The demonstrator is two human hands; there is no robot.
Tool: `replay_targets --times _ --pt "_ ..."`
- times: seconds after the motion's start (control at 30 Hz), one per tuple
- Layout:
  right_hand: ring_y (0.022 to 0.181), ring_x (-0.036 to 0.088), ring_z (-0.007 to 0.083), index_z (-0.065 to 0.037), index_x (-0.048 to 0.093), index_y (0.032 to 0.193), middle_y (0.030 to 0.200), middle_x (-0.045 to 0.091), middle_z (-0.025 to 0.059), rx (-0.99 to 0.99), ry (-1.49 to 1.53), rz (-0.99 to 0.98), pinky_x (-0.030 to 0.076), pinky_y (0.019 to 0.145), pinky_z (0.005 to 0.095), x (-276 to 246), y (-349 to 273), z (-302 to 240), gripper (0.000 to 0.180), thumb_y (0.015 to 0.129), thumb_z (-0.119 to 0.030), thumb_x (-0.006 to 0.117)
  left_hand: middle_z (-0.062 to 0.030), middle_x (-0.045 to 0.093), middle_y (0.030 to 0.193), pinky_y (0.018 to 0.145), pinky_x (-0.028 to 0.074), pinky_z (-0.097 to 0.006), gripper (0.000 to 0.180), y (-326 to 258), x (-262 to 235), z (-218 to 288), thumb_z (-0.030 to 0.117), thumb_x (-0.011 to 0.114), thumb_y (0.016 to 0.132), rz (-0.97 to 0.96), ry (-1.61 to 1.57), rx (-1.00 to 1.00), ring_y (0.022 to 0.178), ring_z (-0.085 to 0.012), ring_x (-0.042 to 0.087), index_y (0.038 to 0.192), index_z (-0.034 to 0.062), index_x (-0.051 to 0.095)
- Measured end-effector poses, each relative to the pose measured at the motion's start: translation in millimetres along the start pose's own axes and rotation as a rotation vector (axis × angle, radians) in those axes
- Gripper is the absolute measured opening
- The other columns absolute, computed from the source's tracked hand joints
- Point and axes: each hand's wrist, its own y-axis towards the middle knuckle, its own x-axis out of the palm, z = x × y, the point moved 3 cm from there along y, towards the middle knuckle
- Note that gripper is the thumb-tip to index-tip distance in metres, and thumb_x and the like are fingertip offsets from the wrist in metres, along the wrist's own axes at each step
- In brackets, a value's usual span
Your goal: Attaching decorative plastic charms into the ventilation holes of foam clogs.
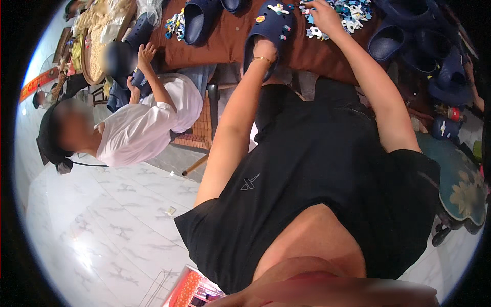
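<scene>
My left hand reaches into the foot opening of a navy clog. Its fingers are hidden inside the shoe. Several small charms, white, yellow and blue, sit on the clog's holed upper. My right hand is over a pile of blue, white and black shoe charms to the right of the clog. Its fingers are bent together at the pile's left edge; whatever they pinch is too small to make out. Both the clog and the pile lie on a brown cloth-covered table.
Another navy clog and a smaller charm pile lie to the left. More navy clogs crowd the right side. At the left a person in a white shirt handles a dark clog. A patterned stool stands at my right.
</scene>
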Motion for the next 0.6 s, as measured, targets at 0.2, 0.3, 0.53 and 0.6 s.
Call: replay_targets --times 0.2,0.3,0.53,0.6 --pt "0.108 0.042 0.0316 0.000 0.045 0.111 0.118 0.044 0.0164 -0.365 -0.043 -0.145 0.036 0.090 0.0366 62.3 39.7 -59.0 0.041 0.070 0.000 0.044 -0.0157 0.061 0.086 0.072 0.047 -0.035 0.019 1.1 -3.7 0.5 0.017 0.052 0.070 0.032 -0.030 -0.070 0.082 -0.0274 0.060 0.078 0.0040 0.064" --pt "0.108 0.043 0.0311 0.001 0.049 0.104 0.115 0.046 0.0176 -0.255 -0.164 -0.186 0.037 0.089 0.0371 70.0 34.8 -73.7 0.031 0.076 -0.006 0.040 -0.0172 0.059 0.094 0.077 0.046 -0.033 0.022 -5.9 -14.4 2.7 0.013 0.053 0.068 0.032 -0.203 -0.174 0.087 -0.0276 0.058 0.084 0.0021 0.063" --pt "0.090 0.046 0.0357 -0.003 0.047 0.094 0.093 0.048 0.0165 -0.189 -0.170 -0.325 0.040 0.076 0.0430 67.9 47.8 -74.2 0.019 0.076 -0.008 0.047 -0.0174 0.060 0.091 0.080 0.043 -0.036 0.025 -7.0 -11.9 4.7 0.015 0.046 0.070 -0.011 -0.128 -0.039 0.087 -0.0282 0.058 0.083 0.0013 0.064" --pt "0.090 0.045 0.0385 -0.001 0.046 0.096 0.096 0.048 0.0217 -0.220 -0.120 -0.319 0.039 0.076 0.0447 74.5 52.8 -69.4 0.021 0.075 -0.007 0.047 -0.0167 0.061 0.088 0.077 0.045 -0.036 0.024 -3.1 -5.6 1.5 0.015 0.047 0.070 0.049 -0.173 -0.095 0.084 -0.0261 0.059 0.080 0.0024 0.064"
